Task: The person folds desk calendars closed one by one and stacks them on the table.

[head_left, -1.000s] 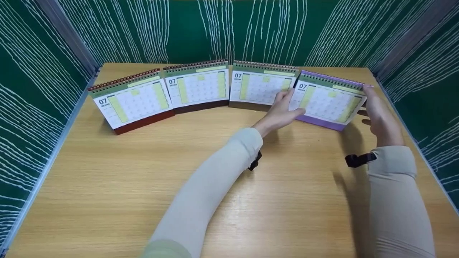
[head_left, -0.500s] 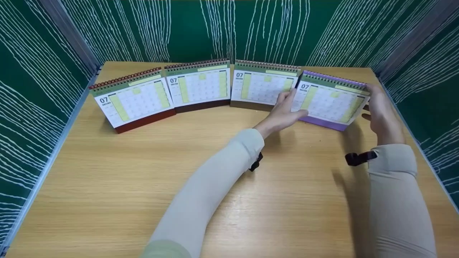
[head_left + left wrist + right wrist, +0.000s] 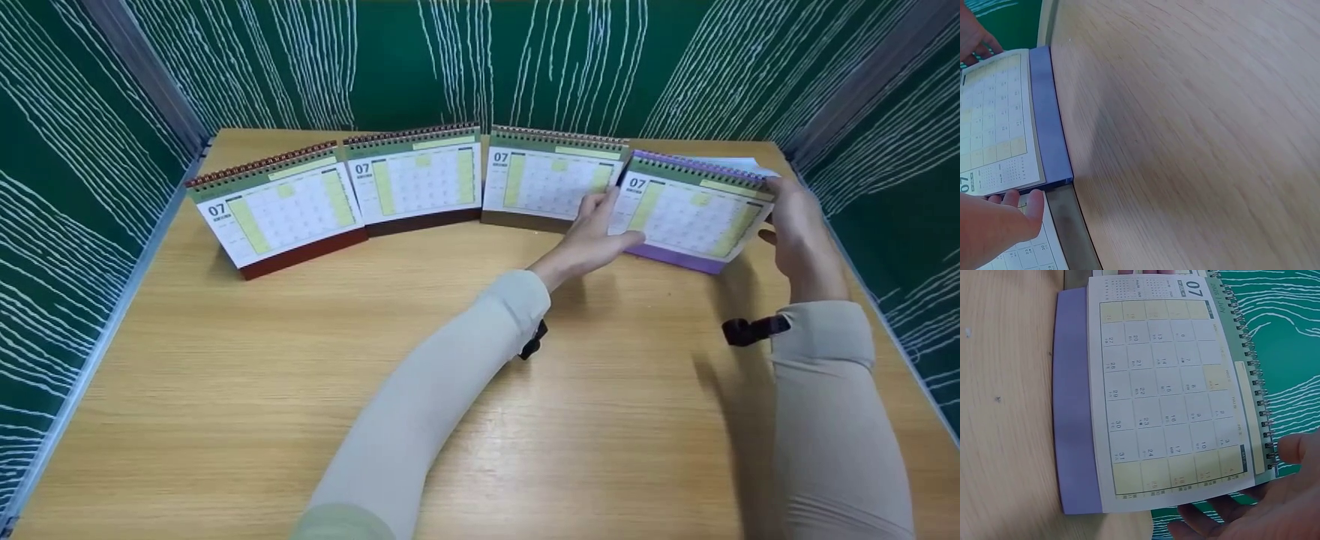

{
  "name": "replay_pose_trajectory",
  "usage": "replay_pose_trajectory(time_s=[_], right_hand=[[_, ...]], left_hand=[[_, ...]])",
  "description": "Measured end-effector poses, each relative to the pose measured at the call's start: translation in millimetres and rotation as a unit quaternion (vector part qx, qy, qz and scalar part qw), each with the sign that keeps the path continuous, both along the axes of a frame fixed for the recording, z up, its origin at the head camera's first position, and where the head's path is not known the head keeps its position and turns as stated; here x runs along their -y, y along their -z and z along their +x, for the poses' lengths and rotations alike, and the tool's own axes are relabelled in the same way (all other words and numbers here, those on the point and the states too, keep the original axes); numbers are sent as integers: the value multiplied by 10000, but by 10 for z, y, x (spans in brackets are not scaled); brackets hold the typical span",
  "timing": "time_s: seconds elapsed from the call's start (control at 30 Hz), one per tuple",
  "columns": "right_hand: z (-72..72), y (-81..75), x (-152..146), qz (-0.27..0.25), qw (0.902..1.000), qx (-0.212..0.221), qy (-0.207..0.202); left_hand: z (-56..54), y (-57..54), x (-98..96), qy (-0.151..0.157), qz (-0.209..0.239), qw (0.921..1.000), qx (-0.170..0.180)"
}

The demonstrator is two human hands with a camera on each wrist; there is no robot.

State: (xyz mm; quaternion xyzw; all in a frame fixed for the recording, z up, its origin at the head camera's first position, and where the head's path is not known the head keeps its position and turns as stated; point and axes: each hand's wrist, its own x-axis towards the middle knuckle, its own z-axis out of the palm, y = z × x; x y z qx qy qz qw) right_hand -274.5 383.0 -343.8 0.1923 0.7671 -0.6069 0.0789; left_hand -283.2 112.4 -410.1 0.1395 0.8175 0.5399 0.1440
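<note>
Four desk calendars [image 3: 416, 180] stand in an arc across the upper half of the head view on the counter [image 3: 480, 397]. At upper right, the purple-based calendar [image 3: 686, 214] sits between the left hand [image 3: 587, 236], unclenched at its left edge, and the right hand [image 3: 804, 232] at its right edge; whether the latter grips, I cannot tell.

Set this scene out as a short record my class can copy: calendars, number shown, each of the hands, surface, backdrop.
Calendars, left to right: red-based spiral-bound paper desk calendar; dark-brown-based calendar; khaki-based calendar; purple-based calendar
Number shown: 07 on all four
Left hand: at the purple-based calendar's left edge
Right hand: at its upper right corner
Surface: light-brown wood-grained table
Backdrop: green panels, white lines
</note>
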Motion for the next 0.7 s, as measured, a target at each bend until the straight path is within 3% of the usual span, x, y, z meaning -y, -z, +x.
replay_pose_trajectory(time_s=[0.37, 0.57, 0.7], right_hand=[[-6, -67, 14, 35, 9989, -448, -103], [9, -64, 21, 521, 9965, -648, -82], [29, -106, 34, 495, 9961, -724, 32]], left_hand=[[-6, -1, 17, 50, 41, 10000, 58], [-6, -3, 11, 103, 21, 9999, 63], [-6, 1, 16, 73, -42, 9999, 55]])
